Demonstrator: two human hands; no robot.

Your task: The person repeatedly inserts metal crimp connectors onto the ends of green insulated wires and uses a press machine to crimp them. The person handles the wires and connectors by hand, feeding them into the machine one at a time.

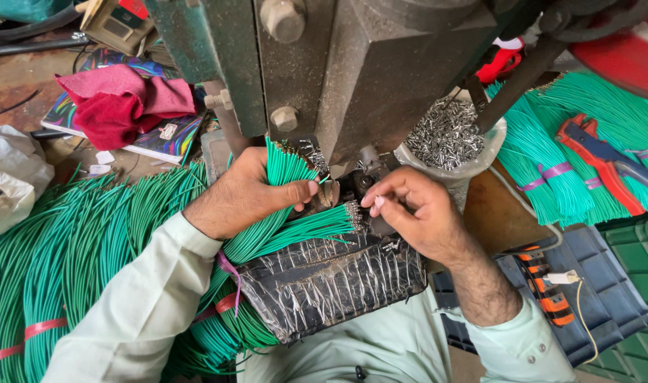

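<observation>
My left hand grips a fanned bunch of thin green wires in front of a heavy grey press machine. A second spread of green wires with small metal terminals on their ends lies under my thumb, pointing right. My right hand pinches at those terminal tips right below the machine's tooling. Both hands work over a black block wrapped in clear tape.
Big bundles of green wire fill the left side and more tied bundles lie at right with a red crimping tool. A bowl of loose metal terminals stands behind my right hand. A red cloth lies on a colourful book.
</observation>
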